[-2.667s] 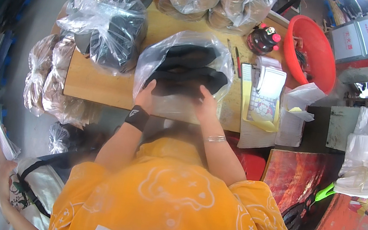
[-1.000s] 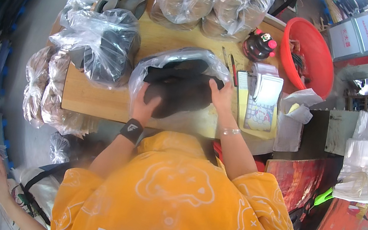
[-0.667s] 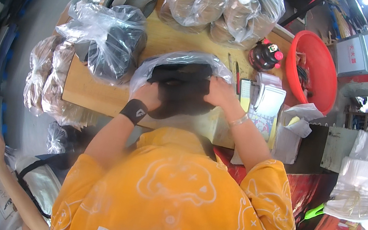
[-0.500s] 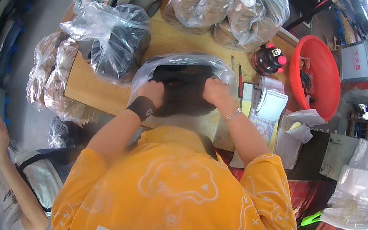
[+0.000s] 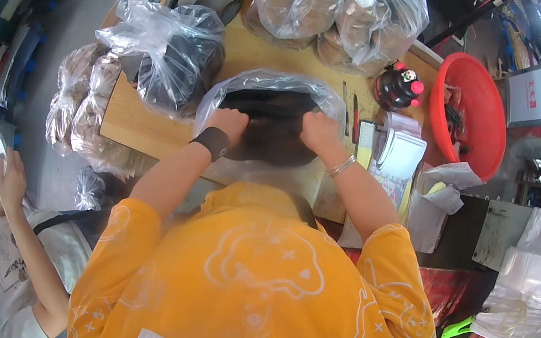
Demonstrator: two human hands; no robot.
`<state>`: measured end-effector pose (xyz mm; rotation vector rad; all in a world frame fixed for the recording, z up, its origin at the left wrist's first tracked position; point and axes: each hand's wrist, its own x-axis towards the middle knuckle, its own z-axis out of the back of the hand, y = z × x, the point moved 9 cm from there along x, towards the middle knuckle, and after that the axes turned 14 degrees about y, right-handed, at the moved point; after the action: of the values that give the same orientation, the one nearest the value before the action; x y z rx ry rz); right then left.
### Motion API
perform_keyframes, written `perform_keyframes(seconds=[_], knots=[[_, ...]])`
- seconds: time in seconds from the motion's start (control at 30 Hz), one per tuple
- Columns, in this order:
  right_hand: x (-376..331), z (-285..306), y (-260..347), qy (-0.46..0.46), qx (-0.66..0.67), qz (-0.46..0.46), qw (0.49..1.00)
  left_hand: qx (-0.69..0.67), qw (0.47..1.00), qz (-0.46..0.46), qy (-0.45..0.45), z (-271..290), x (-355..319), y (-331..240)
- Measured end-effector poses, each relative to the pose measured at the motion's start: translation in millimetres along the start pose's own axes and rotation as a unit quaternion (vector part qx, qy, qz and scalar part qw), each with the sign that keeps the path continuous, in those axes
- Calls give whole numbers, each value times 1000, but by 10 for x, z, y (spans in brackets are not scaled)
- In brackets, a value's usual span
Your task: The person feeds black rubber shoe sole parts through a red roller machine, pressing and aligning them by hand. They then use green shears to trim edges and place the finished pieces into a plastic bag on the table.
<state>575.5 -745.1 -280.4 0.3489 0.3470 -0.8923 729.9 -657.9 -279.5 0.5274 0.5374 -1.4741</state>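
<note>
On the wooden table in front of me lies a clear plastic bag (image 5: 228, 83), its mouth spread wide around dark, flat material (image 5: 274, 108). What the black contents are I cannot make out. My left hand (image 5: 229, 126), with a black wristband, is closed in a fist at the bag's left side. At the right side my right hand (image 5: 320, 133), wearing bracelets, is closed the same way. Both seem to grip the bag's edge, though the fingertips are hidden.
Filled clear bags (image 5: 185, 60) stand left on the table (image 5: 148, 122), with larger ones (image 5: 342, 8) behind. To the right are a dark bottle (image 5: 398, 86), papers (image 5: 399, 155), a pen (image 5: 355, 117) and a red basin (image 5: 487, 128). A co-worker's hand (image 5: 9, 181) holds something white at left.
My left hand has shifted slightly up and right, and the dark material's front edge has drawn back. The right hand barely moves. The co-worker's hand has moved a little to the right.
</note>
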Motion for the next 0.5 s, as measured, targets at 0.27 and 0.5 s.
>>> perform_keyframes(seconds=[0.27,0.5], knots=[[-37,-76,-305,210,326,73,919,-141,989,-39,-16,144,-213,139],[-253,-538,-849,208,665,23,717,-307,900,-281,-128,284,-644,-797]])
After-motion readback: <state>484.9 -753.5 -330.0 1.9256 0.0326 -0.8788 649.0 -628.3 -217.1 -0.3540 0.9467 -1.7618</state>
